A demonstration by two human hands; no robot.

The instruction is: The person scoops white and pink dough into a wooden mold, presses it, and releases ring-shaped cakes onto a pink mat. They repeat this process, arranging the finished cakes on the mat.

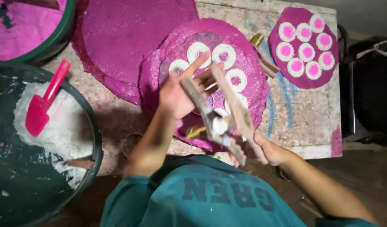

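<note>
A worn, paint-streaked table (303, 126) carries several round magenta sheets: a bare one (130, 38) at the upper left, a middle one (248, 63) dotted with white rings, and a smaller disc (305, 46) at the upper right bearing white rings with pink centres. A dark tub of white paste (67, 126) with a red plastic scoop (42, 105) lying in it stands at the left, and a green-rimmed tub of pink paste (29, 29) sits in the far corner. A small brass-coloured cylinder (256, 40) lies between the two ringed sheets. Above the middle sheet, hiding some of its rings, the person holds a pair of paste-smeared wooden slats (227, 113) joined at the near end, with a lump of white paste (220, 125) caught between them. The left hand (180, 94) has its grip wrapped round the left slat, fingers curled about it; the right hand (269, 151) pinches the near end of the right slat, close to the chest
</note>
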